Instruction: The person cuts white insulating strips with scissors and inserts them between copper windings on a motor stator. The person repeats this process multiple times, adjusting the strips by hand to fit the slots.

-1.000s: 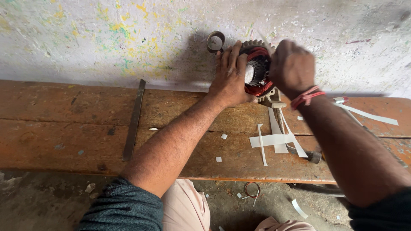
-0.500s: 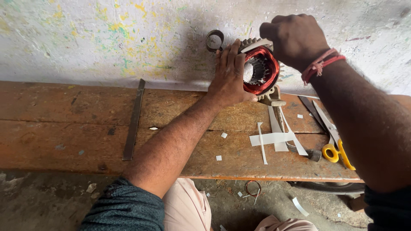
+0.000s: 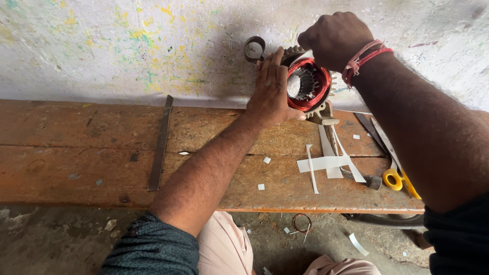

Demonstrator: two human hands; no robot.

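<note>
A round motor stator (image 3: 307, 85) with red-brown copper windings stands on its edge at the back of the wooden bench (image 3: 76, 147), against the wall. My left hand (image 3: 270, 91) presses flat on its left side, fingers spread upward. My right hand (image 3: 333, 38) is a closed fist at the stator's upper right rim, with red threads around the wrist. Whether anything is between its fingers is hidden.
White paper strips (image 3: 326, 163) and small scraps lie on the bench right of centre. Yellow-handled scissors (image 3: 397, 175) lie at the right. A flat metal bar (image 3: 159, 145) lies across the bench. A metal ring (image 3: 254, 48) leans on the wall. A wire loop (image 3: 301, 222) lies on the floor.
My right hand has risen from the stator's right side to its top rim, and the arm now crosses the right of the view. The left hand stays in place on the stator.
</note>
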